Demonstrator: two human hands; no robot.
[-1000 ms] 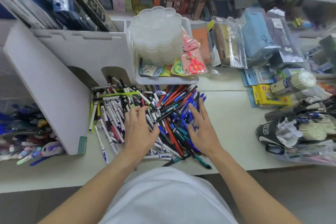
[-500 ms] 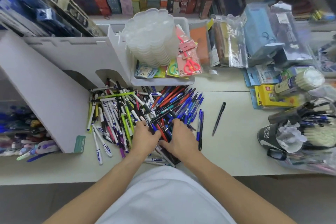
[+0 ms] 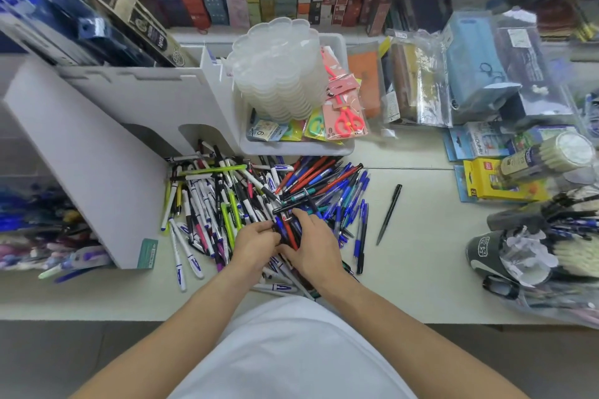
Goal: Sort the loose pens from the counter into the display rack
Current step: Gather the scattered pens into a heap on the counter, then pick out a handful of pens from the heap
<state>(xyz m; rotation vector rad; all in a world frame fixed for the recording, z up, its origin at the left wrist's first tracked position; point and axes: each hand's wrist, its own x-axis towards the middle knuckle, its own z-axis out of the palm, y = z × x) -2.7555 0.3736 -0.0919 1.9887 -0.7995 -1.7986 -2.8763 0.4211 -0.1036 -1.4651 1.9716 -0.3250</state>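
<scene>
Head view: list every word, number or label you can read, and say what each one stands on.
"6" on the card in the white tray.
"A" on the white pens at the pile's near edge.
"12" on the yellow box.
Print on the black pack in the rack: too blurred.
Characters on the grey slipper: unreadable.
Tube label, shelf boxes, green sticker: too small.

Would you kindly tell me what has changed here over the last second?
Both hands, left hand and right hand, drew together from lying flat on the pen pile and now grip a bundle of pens. A black pen now lies apart to the right. The white rack stayed put.
</scene>
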